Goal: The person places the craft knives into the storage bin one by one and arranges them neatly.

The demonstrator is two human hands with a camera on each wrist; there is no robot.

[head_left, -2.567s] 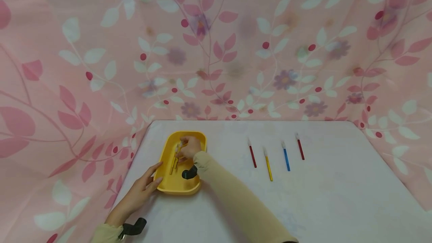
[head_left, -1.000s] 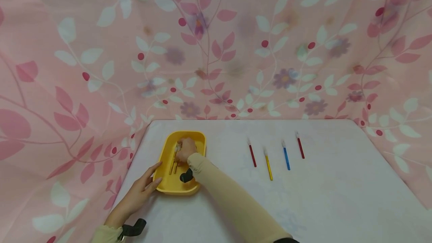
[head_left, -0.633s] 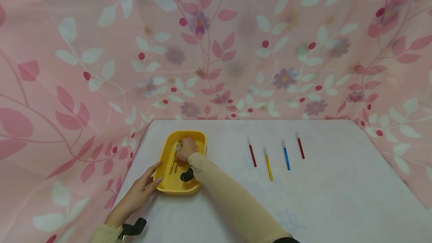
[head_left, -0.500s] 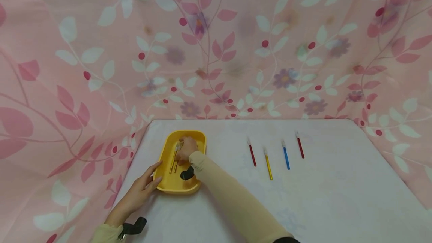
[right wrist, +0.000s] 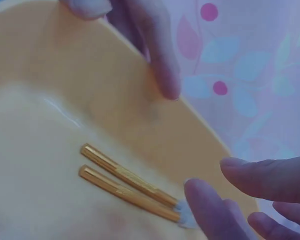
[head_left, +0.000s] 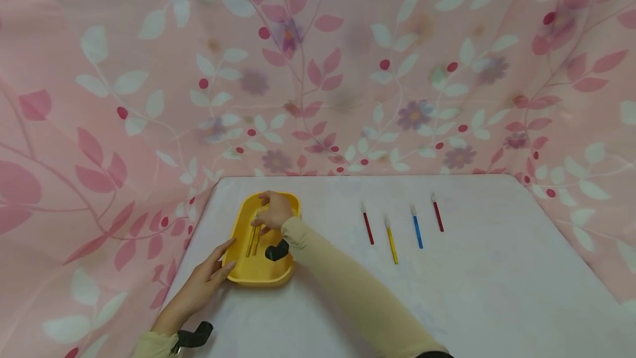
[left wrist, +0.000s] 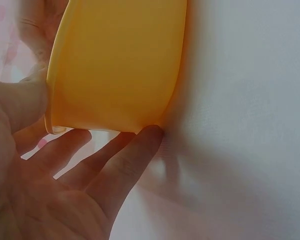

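At centre-left I see two gold tools (right wrist: 135, 179) in one yellow tray (head_left: 258, 273); the left hand (head_left: 202, 280) grips its rim; the right hand (head_left: 276, 214) hangs over it, fingers loosely parted; centre-right lie four tools (head_left: 417, 232): two red, one yellow, one blue.

Two craft knives (right wrist: 132, 178) in tray (head_left: 260, 271)

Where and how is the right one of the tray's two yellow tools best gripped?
Probably toward the near end of its handle, pinched across the width from above: the right yellow tool is slim and lies inside the yellow tray, whose raised walls hamper low side approaches. There the left yellow tool diverges, leaving a wider gap.
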